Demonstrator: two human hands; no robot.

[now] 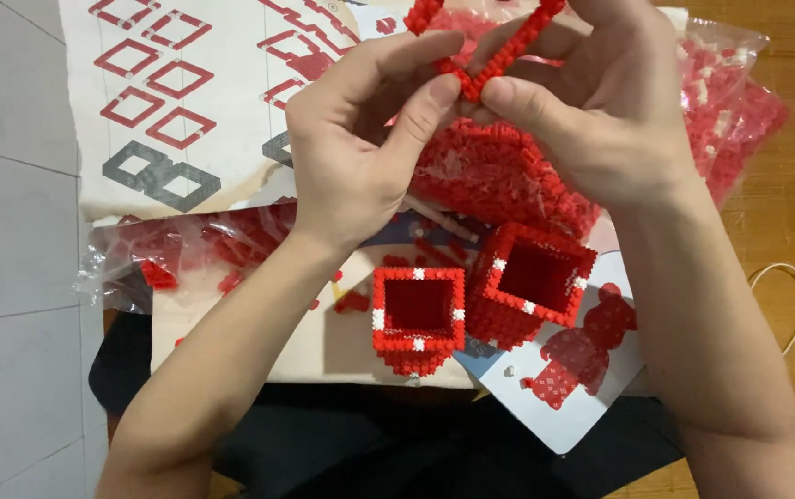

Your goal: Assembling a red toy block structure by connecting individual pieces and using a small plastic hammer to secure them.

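My left hand (360,139) and my right hand (591,111) meet near the top of the view, both pinching a thin red strip of small building bricks (499,55) that bends into a V shape. Below the hands stand two hollow red square brick boxes with white studs on their rims: one upright (418,319), the other (528,282) tilted beside it on the right. A heap of loose red bricks in clear plastic bags (499,176) lies behind the boxes, under my hands.
A printed sheet with red and grey diamond outlines (157,102) covers the upper left. A white card with a red figure picture (582,370) lies at the lower right. Another clear bag holding red pieces (185,254) lies left. Wooden surface (785,212) and a pale cord loop (794,296) at right. Black cloth (397,444) below.
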